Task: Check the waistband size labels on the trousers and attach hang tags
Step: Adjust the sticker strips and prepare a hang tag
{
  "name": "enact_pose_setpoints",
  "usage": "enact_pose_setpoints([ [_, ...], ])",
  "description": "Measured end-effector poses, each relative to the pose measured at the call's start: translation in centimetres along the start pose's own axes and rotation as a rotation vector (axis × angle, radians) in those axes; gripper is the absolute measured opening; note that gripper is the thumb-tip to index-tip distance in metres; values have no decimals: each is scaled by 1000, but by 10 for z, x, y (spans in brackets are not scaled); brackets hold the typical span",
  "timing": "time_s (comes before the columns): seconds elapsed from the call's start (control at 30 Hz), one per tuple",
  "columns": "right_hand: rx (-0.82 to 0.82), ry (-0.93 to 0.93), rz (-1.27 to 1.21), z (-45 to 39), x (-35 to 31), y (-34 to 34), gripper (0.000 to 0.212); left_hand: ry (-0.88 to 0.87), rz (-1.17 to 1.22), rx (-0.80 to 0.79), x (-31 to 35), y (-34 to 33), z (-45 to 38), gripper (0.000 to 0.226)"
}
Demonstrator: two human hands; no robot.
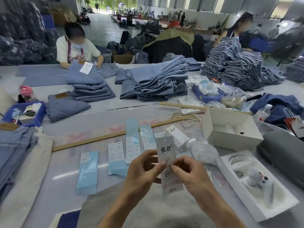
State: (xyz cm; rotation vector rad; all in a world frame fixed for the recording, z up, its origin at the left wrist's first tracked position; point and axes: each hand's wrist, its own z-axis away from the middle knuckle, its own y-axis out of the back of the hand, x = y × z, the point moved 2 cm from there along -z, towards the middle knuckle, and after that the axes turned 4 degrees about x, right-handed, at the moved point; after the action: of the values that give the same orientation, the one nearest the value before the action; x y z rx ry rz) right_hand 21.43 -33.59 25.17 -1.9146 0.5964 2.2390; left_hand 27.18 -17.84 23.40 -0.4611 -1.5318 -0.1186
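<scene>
Head view. A white hang tag is held upright above the near edge of the table, printed face toward the camera. The left hand pinches the tag's left edge at mid-height between thumb and fingertips; the right hand pinches the right edge at the same height, its fingers curled close. Both grips are narrow, closed on the tag.

Beyond the tag, strips of blue-backed size stickers lie flat on the table, with one more strip to the tag's left. A stack of white tags lies just beyond and right of the held tag. A long wooden ruler runs diagonally behind the stickers. To the tag's right sit an open white box and a white tray. Folded trousers lie at the far left of the tag; larger piles of folded jeans stand well beyond it, where two other workers handle garments.
</scene>
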Motion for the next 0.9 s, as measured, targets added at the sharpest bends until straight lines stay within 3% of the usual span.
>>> enact_pose_setpoints([
  [0.13, 70, 155, 54, 10, -2, -6, 21, -18, 19, 115, -7, 4, 6, 20],
  [0.23, 153, 179, -62, 15, 0, -13, 57, -29, 19, 184, -4, 14, 8, 21],
  [0.3, 90, 71, -133, 16, 3, -14, 71, -21, 4, 127, 0, 18, 12, 24],
  [0.33, 4, -6, -187, 16, 3, -16, 69, -17, 1, 91, 1, 18, 15, 24],
  [0.4, -158, -59, -284, 20, 2, -22, 43, -27, -1, 80, 2, 19, 20, 22],
  [0.5, -72, 27, -311, 26, 5, -30, 16, -51, -64, 107, -1, 16, 30, 28],
  [0.63, 92, -7, -376, 33, 16, -40, 14, -14, -69, 98, -17, 13, 43, 41],
  [0.77, -52, -16, -335, 44, 26, -43, 20, 54, -16, 169, -26, 30, 43, 33],
  [0.9, -57, -89, -205, 51, 50, -41, 17, 147, -3, 128, -40, 26, 29, 19],
])
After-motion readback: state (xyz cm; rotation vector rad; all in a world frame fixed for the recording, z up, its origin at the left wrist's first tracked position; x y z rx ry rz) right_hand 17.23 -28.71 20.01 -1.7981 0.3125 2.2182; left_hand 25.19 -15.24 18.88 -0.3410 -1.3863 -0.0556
